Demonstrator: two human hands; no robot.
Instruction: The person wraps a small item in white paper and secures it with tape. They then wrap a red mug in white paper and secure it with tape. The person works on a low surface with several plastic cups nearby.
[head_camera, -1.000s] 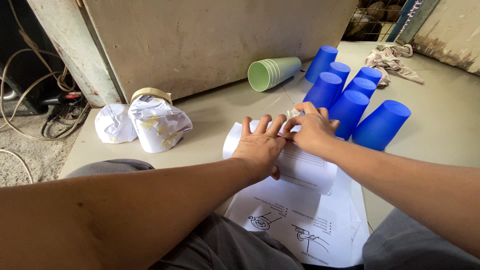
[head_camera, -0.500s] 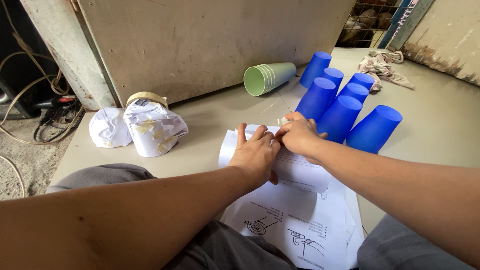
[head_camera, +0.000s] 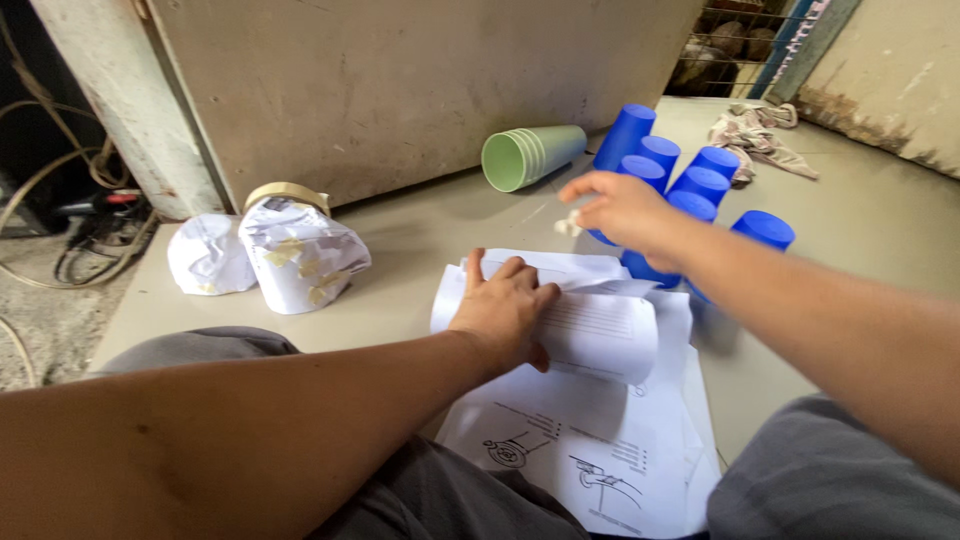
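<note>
Nearest you, printed sheets (head_camera: 590, 450) with line drawings lie across your lap and onto the floor (head_camera: 860, 240). Your left hand (head_camera: 503, 308) rests flat on a paper-wrapped bundle (head_camera: 600, 330) lying on those sheets; fingers spread, palm down, pressing rather than closing, so its grip has hold of nothing. The loose paper edge of the bundle stands slightly raised beside your fingertips. Your right hand (head_camera: 622, 208) is lifted above the floor, just in front of the blue cups (head_camera: 715, 185); its grip is pinched shut on a small scrap of pale tape (head_camera: 570, 224). The blue cups stand upside down in a close cluster. To the left, two crumpled paper-wrapped bundles (head_camera: 268, 255) sit side by side, a roll of tape (head_camera: 285, 192) just behind them. Farther off, a stack of green cups (head_camera: 530, 155) lies on its side near the grey panel (head_camera: 420, 80). A rag (head_camera: 755, 135) lies beyond the blue cups.
</note>
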